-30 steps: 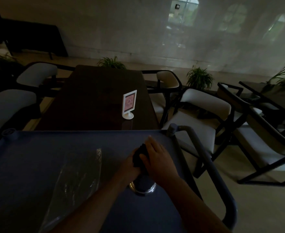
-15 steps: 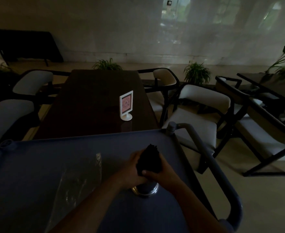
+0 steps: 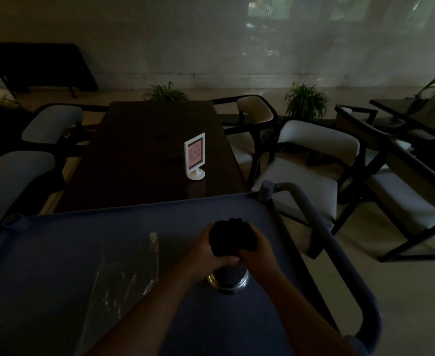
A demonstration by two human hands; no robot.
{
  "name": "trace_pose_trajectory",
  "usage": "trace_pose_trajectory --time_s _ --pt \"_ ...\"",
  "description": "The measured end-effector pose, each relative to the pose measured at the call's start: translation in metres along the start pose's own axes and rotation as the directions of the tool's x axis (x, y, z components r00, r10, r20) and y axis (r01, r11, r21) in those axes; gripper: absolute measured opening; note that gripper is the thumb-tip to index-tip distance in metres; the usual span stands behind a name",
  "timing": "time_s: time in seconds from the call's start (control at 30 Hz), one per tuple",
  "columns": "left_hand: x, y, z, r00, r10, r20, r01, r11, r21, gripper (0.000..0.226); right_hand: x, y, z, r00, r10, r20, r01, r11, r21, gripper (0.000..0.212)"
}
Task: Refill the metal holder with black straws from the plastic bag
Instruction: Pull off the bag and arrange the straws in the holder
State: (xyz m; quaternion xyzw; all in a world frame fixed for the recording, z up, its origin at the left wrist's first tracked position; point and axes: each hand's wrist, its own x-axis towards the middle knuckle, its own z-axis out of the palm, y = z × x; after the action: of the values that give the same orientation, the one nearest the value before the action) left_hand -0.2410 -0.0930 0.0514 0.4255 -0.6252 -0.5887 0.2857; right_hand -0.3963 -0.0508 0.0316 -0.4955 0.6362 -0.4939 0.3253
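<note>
A thick bundle of black straws stands upright in the metal holder, whose shiny rim shows on the blue cart top. My left hand wraps the bundle from the left and my right hand grips it from the right, both just above the holder's mouth. The straws' tips stick up past my fingers. The clear plastic bag lies flat and crumpled on the cart, to the left of my arms.
The blue cart has a raised rim and a grey handle along its right side. Beyond it stands a dark table with a white sign holder. White-cushioned chairs flank the table and plants line the far wall.
My right hand has come off the top of the straws and now holds the bundle's side, so the straw tips show. The view has tilted down slightly.
</note>
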Motion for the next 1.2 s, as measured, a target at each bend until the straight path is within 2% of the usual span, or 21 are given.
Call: trace_pose_trajectory --time_s 0.1,0.23,0.33,0.43,0.6,0.77,0.87,0.93,1.07,1.2 --pt "0.005 0.002 -0.008 0.999 -0.018 -0.037 0.017 0.999 -0.035 0.069 0.006 0.005 -0.004 0.999 0.038 0.012 -0.038 0.999 0.013 0.039" --pt "0.008 0.000 -0.014 0.996 -0.036 -0.085 0.028 0.995 -0.093 0.057 0.011 0.001 -0.007 0.997 0.046 0.063 -0.050 0.997 0.055 0.043" --pt "0.007 -0.009 -0.019 0.995 -0.091 0.030 0.092 0.994 -0.066 0.063 0.011 -0.001 -0.017 0.970 0.078 0.228 -0.095 0.993 0.065 0.057" --pt "0.009 -0.015 -0.023 0.989 -0.123 0.083 0.126 0.991 -0.035 0.072 0.012 -0.002 -0.026 0.931 0.104 0.351 -0.118 0.993 0.017 0.057" --pt "0.023 -0.002 -0.025 0.993 -0.073 0.093 0.063 0.993 0.102 0.069 0.026 -0.013 -0.026 0.928 0.096 0.359 -0.066 0.993 -0.096 0.039" --pt "0.033 0.004 -0.033 0.984 -0.056 0.169 0.020 0.978 0.205 0.072 0.037 -0.014 -0.026 0.931 0.096 0.353 -0.055 0.991 -0.124 0.033" --pt "0.034 -0.006 -0.033 0.983 -0.091 0.160 0.063 0.983 0.174 0.072 0.038 -0.011 -0.024 0.922 0.122 0.366 -0.066 0.985 -0.160 0.036" --pt "0.037 -0.012 -0.032 0.986 -0.098 0.136 0.077 0.986 0.147 0.064 0.040 -0.008 -0.024 0.915 0.126 0.384 -0.058 0.981 -0.184 0.037" --pt "0.047 -0.008 -0.031 0.988 -0.087 0.128 0.061 0.979 0.195 0.053 0.051 -0.007 -0.023 0.926 0.141 0.351 -0.062 0.972 -0.229 0.033" --pt "0.053 -0.006 -0.029 0.994 -0.061 0.086 0.045 0.984 0.171 0.039 0.059 -0.008 -0.022 0.933 0.147 0.328 -0.080 0.975 -0.209 0.036"
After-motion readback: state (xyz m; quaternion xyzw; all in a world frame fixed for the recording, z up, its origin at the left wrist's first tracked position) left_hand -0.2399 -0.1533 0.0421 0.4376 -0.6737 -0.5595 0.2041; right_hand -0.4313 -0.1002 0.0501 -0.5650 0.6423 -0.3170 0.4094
